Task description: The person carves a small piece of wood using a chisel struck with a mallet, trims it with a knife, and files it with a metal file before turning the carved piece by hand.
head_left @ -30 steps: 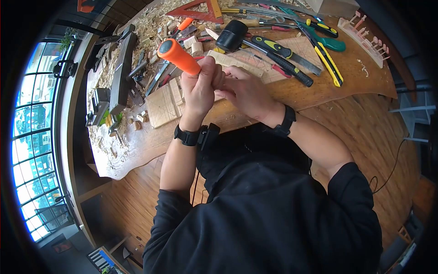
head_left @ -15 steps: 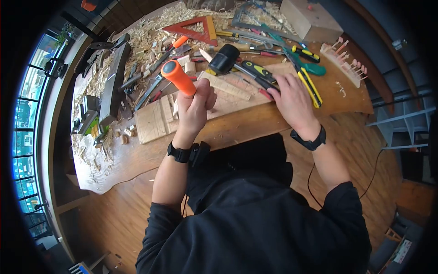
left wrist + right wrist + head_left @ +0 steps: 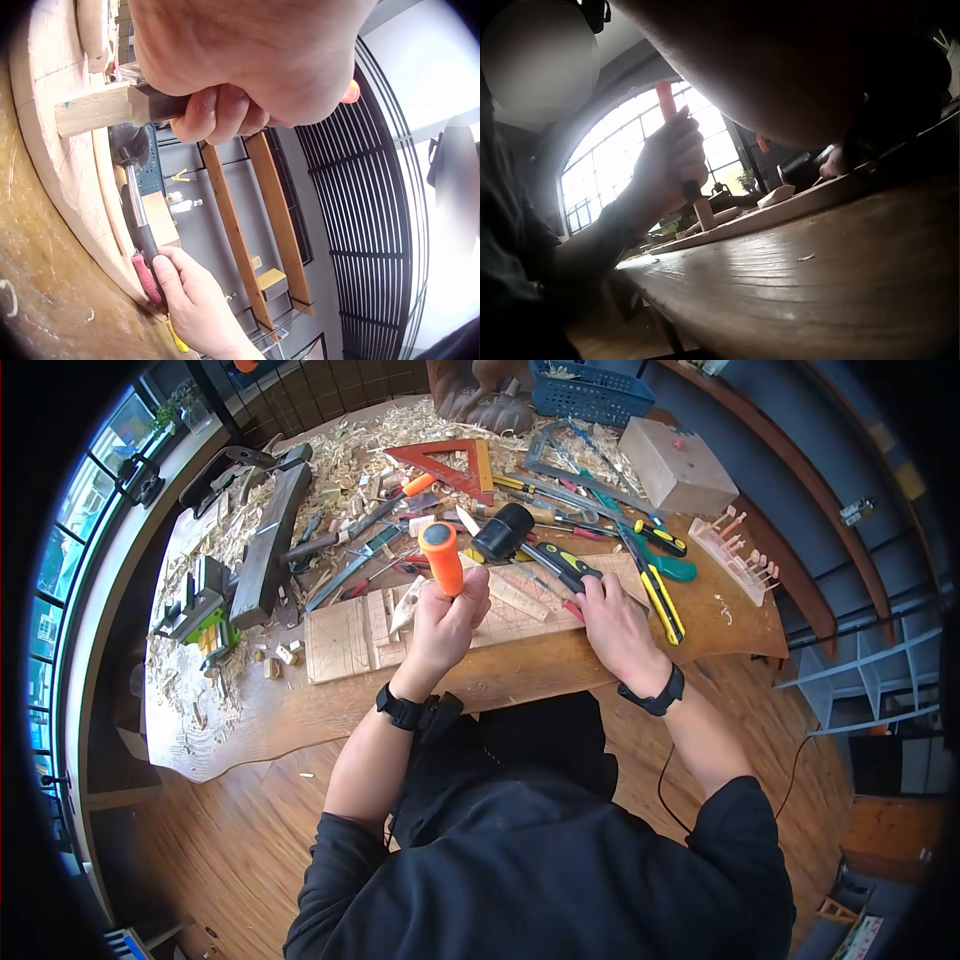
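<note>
My left hand (image 3: 450, 628) grips a chisel by its orange handle (image 3: 444, 565), which points upward. In the left wrist view the flat chisel blade (image 3: 94, 111) comes out below the fist, its edge at the surface of the wooden board (image 3: 338, 638). Pencil lines mark this board. On the right, my right hand (image 3: 620, 628) holds the black handle (image 3: 147, 244) of a rubber mallet; thumb and fingers close round it in the left wrist view. The mallet's black head (image 3: 503, 532) lies over the board's far side. Next to that handle is a red-handled tool (image 3: 148, 279).
A yellow utility knife (image 3: 664, 605) lies right of the right hand. Wood shavings (image 3: 350, 455), a red triangle square (image 3: 455, 468) and several hand tools crowd the far side. A long wooden plane (image 3: 272, 545) stands left; a peg rack (image 3: 735, 558) stands right.
My right hand has left its place beside the left hand and moved right onto the mallet handle. The left hand keeps hold of the chisel, which now stands more upright.
</note>
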### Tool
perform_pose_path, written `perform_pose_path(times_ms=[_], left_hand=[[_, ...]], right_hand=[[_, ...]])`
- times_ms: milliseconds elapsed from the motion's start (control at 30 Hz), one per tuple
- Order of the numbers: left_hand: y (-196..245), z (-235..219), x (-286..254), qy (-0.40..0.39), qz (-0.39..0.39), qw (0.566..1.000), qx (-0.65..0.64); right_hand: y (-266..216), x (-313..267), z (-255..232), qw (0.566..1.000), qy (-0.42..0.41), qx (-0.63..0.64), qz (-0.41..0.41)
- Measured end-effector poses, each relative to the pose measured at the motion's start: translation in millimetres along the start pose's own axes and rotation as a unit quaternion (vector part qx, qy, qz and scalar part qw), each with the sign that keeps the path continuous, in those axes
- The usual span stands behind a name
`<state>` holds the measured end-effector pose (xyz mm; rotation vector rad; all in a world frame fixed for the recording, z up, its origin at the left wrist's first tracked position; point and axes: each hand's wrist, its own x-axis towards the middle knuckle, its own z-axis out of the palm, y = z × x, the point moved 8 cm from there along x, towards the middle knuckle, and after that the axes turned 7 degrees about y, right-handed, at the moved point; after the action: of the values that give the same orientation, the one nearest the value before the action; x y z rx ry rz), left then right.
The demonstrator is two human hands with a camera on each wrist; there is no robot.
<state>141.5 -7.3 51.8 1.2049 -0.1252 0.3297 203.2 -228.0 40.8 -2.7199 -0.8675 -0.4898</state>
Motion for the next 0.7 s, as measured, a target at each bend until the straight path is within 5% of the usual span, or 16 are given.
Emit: perform_pose_path(times_ms=[200,267,333,533,600,667,700], left_hand=[[-2,-2,0,0.003,-0.007,1.0,0.016],[-3,-2,0,0.002,-0.003,1.0,0.019],[-3,-4,0,0.001,0.002,1.0,0.024],[-3,-4,-1,0.009,0.007,0.999,0.041],[-5,-3,-2,0.004,-0.002,0.999,0.035],[-5,-4,-1,0.004,-0.002,0.999,0.032],[-5,-4,-1,0.004,0.0,1.0,0.028]], right_hand=[[6,25,-35,1.0,0.025,0.013,0.008],[7,30,-35,0.99,-0.086,0.106,0.033],[6,32,-30,0.992,-0.037,0.115,-0.029],[20,50,-60,0.975,0.01,0.21,0.076],[23,56,-81,0.97,0.023,0.237,0.053],[15,54,-98,0.852,-0.09,0.495,0.149],[9,53,-113,0.85,-0.091,0.496,0.151]])
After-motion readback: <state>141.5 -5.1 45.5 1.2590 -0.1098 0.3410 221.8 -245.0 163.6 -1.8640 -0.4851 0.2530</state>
